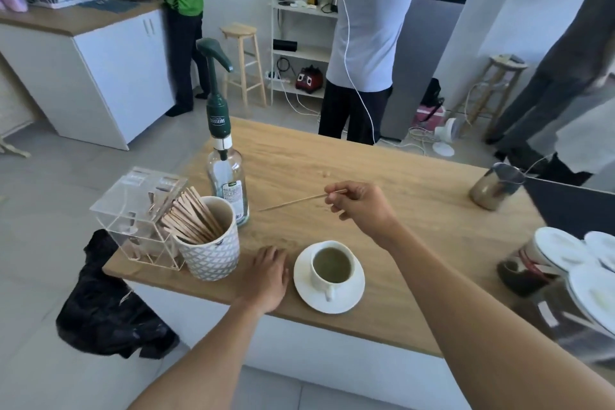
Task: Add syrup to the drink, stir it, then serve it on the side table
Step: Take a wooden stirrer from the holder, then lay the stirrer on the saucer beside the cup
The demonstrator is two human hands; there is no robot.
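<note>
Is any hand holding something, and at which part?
The right hand pinches a thin wooden stick at one end; the left hand holds nothing, resting on the table.

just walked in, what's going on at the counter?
A person's right hand pinches a thin wooden stir stick in the air over the counter, beyond the cup. The left hand rests flat on the counter beside the saucer. The cup of greenish drink sits on the saucer; the stick is not in it yet. The pump syrup bottle stands behind, untouched by either hand.
</note>
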